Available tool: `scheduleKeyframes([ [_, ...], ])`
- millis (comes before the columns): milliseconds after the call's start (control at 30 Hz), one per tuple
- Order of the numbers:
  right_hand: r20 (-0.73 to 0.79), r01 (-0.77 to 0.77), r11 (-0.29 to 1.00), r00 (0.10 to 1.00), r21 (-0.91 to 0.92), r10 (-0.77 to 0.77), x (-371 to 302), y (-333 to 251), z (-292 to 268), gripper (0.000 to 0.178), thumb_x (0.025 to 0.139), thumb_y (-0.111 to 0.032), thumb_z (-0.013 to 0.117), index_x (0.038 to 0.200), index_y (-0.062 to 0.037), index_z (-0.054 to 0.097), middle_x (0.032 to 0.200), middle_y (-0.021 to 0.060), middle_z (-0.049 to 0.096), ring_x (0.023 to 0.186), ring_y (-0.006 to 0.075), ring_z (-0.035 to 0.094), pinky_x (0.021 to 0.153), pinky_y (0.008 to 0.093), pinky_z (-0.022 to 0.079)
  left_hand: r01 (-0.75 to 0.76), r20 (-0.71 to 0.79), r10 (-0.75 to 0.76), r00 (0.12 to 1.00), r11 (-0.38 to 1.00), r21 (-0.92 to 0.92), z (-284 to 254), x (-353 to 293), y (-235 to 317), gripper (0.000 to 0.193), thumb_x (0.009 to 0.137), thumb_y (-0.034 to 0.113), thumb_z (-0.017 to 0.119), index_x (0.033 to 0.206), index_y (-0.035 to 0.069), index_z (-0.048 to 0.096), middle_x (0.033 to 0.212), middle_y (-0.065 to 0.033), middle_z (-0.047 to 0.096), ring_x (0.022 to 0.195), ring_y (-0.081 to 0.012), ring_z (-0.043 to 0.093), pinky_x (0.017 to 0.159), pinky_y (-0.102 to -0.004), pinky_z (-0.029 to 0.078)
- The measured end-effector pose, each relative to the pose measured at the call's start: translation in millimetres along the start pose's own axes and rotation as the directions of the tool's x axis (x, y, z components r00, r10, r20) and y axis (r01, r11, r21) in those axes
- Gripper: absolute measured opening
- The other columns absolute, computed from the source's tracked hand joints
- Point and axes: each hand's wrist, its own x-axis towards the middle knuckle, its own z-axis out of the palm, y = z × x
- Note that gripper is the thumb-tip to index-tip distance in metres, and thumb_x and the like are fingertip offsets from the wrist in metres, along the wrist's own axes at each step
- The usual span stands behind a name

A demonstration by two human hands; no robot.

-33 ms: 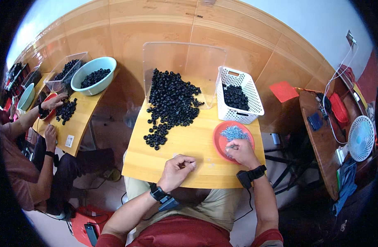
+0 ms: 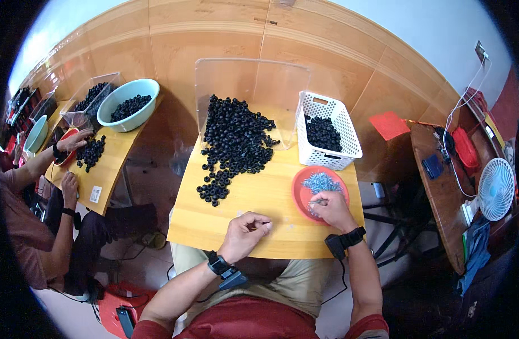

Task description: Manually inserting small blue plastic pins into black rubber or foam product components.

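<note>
My left hand (image 2: 243, 236) rests near the front edge of the yellow wooden table (image 2: 200, 220), thumb and fingers curled into a pinch. Whatever it may hold is too small to make out. Over the red plate (image 2: 298, 208), my right hand (image 2: 335, 211) is closed, its fingertips pinched low at the near side of a heap of tiny blue-silver pieces (image 2: 321, 182). Any piece between those fingertips is hidden. A large pile of small, round black pieces with centre holes (image 2: 237, 135) spreads across the table beyond my left hand.
A clear plastic panel (image 2: 252, 79) stands behind the pile. Right of it, a white perforated basket (image 2: 330, 160) contains more black pieces. At left, a co-worker's hands (image 2: 73, 141) work at another table beside a pale green basin (image 2: 152, 93). A small fan (image 2: 495, 189) stands far right.
</note>
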Motion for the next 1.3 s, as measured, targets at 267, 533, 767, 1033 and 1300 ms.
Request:
scheduleKeyframes([
  [267,0.011,-0.079,0.904,0.997,0.42,0.082,-4.7,8.0,-0.3,0.009,0.084,-0.002,0.07,0.092,0.0024,0.069,0.079,0.0039,0.069,0.068,0.0078,0.064,0.06,0.0235,0.053,0.207,0.17,-0.153,0.974,0.903,-0.376,47.5,41.9,-6.1,0.018,0.092,0.013,0.069,0.102,-0.002,0.065,0.078,-0.0018,0.065,0.064,-0.006,0.058,0.059,-0.021,0.05],
  [533,0.085,-0.03,0.787,0.996,0.616,-0.029,-14.5,8.0,-9.1,0.015,0.087,-0.001,0.07,0.1,0.0047,0.067,0.087,0.0093,0.071,0.074,0.0121,0.067,0.066,0.0254,0.057,0.296,0.317,-0.204,0.926,0.915,-0.275,76.2,68.2,11.8,0.03,0.095,0.018,0.066,0.115,-0.004,0.064,0.086,-0.0035,0.068,0.07,-0.0071,0.061,0.065,-0.0208,0.052],
  [767,0.08,-0.009,0.774,0.995,0.633,-0.054,-13.6,17.7,-10.1,0.016,0.087,0.0,0.068,0.102,0.0062,0.067,0.09,0.0108,0.071,0.075,0.013,0.068,0.068,0.0264,0.058,0.207,0.319,-0.135,0.938,0.957,-0.205,88.3,75.8,10.8,0.022,0.095,0.019,0.065,0.102,-0.001,0.07,0.084,-0.0026,0.07,0.069,-0.0065,0.06,0.064,-0.021,0.051],
  [1033,0.086,-0.062,0.702,0.996,0.71,0.001,-14.4,18.1,-6.5,0.015,0.093,-0.005,0.064,0.104,0.0058,0.066,0.094,0.0107,0.07,0.078,0.0132,0.068,0.069,0.0279,0.061,-0.013,0.155,0.014,0.988,1.0,-0.004,96.8,76.5,4.9,0.017,0.093,0.015,0.067,0.094,-0.001,0.07,0.082,-0.0064,0.069,0.068,-0.0097,0.06,0.062,-0.0263,0.049],
  [1300,0.164,-0.174,0.667,0.983,0.724,0.078,-13.1,16.6,-5.0,0.017,0.097,-0.013,0.06,0.1,0.0024,0.066,0.088,0.0062,0.067,0.072,0.0114,0.066,0.066,0.0276,0.06,-0.103,0.09,0.089,0.992,0.982,0.161,97.0,74.1,20.0,0.013,0.089,0.011,0.067,0.092,-0.001,0.069,0.086,-0.0149,0.066,0.082,-0.0249,0.063,0.073,-0.0345,0.049],
])
